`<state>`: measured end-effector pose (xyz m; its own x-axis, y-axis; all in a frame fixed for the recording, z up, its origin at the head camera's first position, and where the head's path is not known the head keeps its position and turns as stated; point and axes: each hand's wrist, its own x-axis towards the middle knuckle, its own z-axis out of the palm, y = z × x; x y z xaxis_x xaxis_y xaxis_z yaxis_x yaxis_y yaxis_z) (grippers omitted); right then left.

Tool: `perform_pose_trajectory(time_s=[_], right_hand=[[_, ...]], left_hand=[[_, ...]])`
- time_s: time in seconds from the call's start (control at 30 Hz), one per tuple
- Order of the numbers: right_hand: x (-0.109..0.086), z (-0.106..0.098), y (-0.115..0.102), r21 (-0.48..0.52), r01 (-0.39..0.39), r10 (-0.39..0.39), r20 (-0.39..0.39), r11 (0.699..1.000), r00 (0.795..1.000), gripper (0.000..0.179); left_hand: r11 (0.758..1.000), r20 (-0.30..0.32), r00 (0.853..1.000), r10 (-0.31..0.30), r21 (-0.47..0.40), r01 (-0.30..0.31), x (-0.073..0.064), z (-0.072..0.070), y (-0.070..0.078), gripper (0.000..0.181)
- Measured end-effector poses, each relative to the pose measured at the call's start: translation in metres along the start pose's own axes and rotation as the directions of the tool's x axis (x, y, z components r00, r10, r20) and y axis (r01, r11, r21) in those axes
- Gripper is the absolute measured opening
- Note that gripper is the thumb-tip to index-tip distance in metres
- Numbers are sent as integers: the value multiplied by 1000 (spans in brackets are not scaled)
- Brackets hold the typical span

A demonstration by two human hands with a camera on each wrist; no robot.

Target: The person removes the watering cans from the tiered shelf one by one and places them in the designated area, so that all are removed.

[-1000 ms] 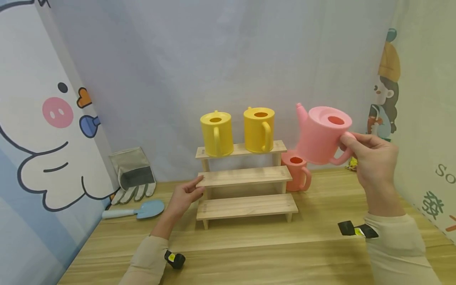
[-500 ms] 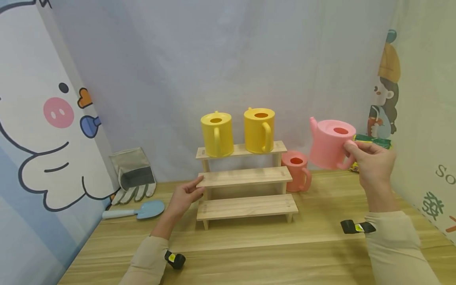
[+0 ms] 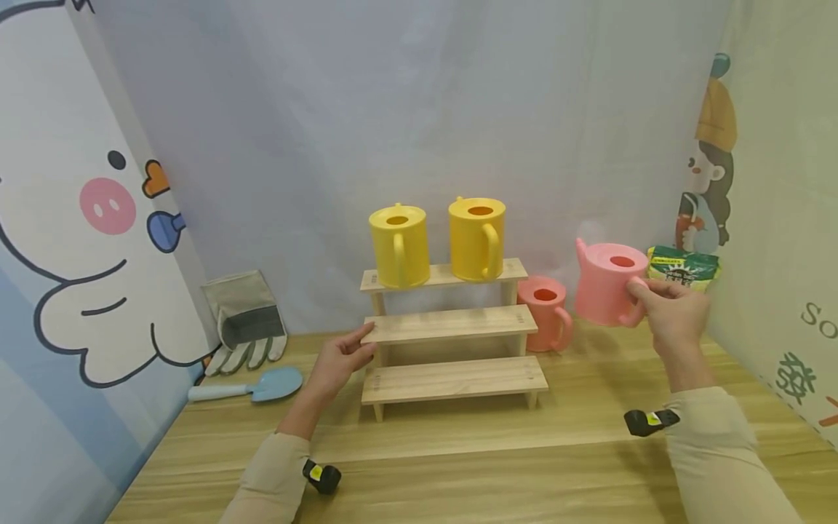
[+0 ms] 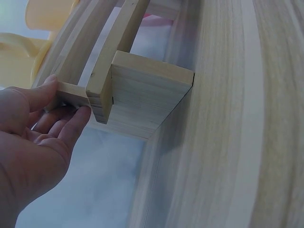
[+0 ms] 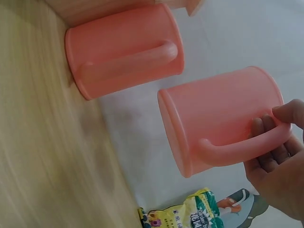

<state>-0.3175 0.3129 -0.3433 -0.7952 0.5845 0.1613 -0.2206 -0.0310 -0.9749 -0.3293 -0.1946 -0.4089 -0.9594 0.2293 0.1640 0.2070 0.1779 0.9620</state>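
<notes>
My right hand grips the handle of a pink watering can, held above the table with its spout up at the left. In the right wrist view the fingers curl round the upper part of that handle. A second, coral-pink watering can stands on the table beside the wooden step shelf. My left hand pinches the left end of the middle step between thumb and fingers, as the left wrist view shows. Two watering cans, a yellow one and another yellow one, stand on the top step.
At the left lie a light blue trowel and a grey-white work glove leaning on the curtain. Behind my right hand stands a green and yellow bag. The wood-grain table spreads in front of the shelf.
My right hand has lowered the pink watering can and carried it rightward, away from the shelf, uncovering the coral-pink can and the bag. My left hand stays on the shelf.
</notes>
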Motion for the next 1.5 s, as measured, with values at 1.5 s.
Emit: perform_pose_trajectory(time_s=[1.5], right_hand=[[8,8,63,-349,-100,171,180,932,969,61]], left_hand=[[1000,-1,1000,1,8,-1,0,-1,0,55]])
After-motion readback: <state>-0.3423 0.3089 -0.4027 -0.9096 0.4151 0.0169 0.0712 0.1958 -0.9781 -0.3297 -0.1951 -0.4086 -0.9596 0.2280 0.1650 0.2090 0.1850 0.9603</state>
